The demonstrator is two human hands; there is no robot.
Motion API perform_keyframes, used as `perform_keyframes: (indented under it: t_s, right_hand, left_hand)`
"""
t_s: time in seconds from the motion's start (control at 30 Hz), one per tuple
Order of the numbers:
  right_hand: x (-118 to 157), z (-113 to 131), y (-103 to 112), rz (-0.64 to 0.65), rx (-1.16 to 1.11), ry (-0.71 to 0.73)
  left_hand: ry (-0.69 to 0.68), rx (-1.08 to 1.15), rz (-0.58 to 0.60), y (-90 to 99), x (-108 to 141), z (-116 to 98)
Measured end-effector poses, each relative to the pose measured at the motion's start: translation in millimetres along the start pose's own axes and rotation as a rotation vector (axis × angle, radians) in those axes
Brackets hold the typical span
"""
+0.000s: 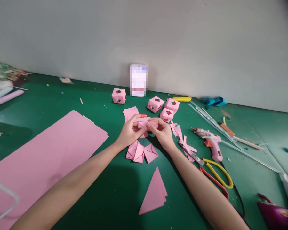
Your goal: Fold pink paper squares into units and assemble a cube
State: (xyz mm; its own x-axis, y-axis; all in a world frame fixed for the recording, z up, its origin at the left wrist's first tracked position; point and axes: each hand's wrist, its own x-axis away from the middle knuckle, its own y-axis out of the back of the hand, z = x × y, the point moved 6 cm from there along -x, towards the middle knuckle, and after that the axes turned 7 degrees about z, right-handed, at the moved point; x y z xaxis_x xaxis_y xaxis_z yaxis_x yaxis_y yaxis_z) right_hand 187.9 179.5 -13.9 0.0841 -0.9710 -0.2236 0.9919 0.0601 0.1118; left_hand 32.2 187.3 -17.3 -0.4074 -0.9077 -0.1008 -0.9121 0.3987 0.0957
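Note:
Between both hands, at the middle of the table, is a folded piece of pink paper (142, 124). My left hand (131, 129) pinches its left part, thumb in front. My right hand (162, 129) grips the right part, its thumb pressed on the near face. Pink paper sheets (130, 112) lie behind and under the hands. Nearer to me rest several folded pink pieces (139, 153) with crossing creases. Closer still lies a stack of pink paper triangles (155, 195). Hollow pink paper shapes (155, 104) with diamond openings stand beyond my hands.
Large pink paper (62, 143) covers the left of the green table. To the right lie paper strips (182, 137), scissors with red and yellow handles (217, 172), a pink glue gun (212, 143) and clear sticks (206, 119). A phone (138, 80) leans on the wall.

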Motion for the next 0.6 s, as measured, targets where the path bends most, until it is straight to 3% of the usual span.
perform_keyframes:
  t_s: [0.6]
  right_hand:
    - [0.4,-0.3,-1.2,0.027,-0.034,-0.015]
  left_hand:
    - [-0.044,-0.111,-0.048,0.1,1.3,-1.0]
